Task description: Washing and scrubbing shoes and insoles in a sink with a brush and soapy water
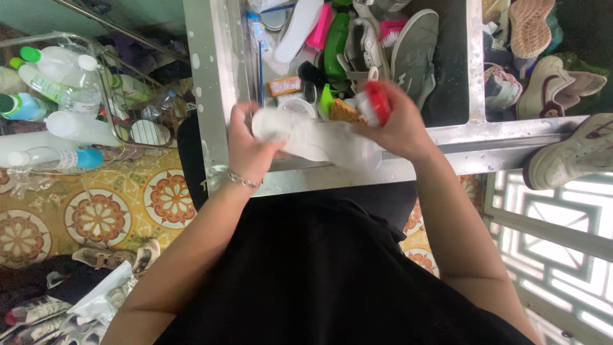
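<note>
My left hand (248, 145) grips one end of a white shoe (316, 137), blurred with motion, held over the near rim of a steel sink (211, 70). A thin bracelet circles that wrist. My right hand (397, 121) is closed around a red brush with white bristles (373, 104), pressed against the other end of the shoe. Both hands meet above the sink's front edge.
The sink basin holds grey shoes (412, 48), a green bottle (336, 38), a pink brush (319, 27) and a white insole (295, 29). More shoes (578, 156) lie at the right. A wire basket of plastic bottles (60, 89) stands left on patterned floor tiles.
</note>
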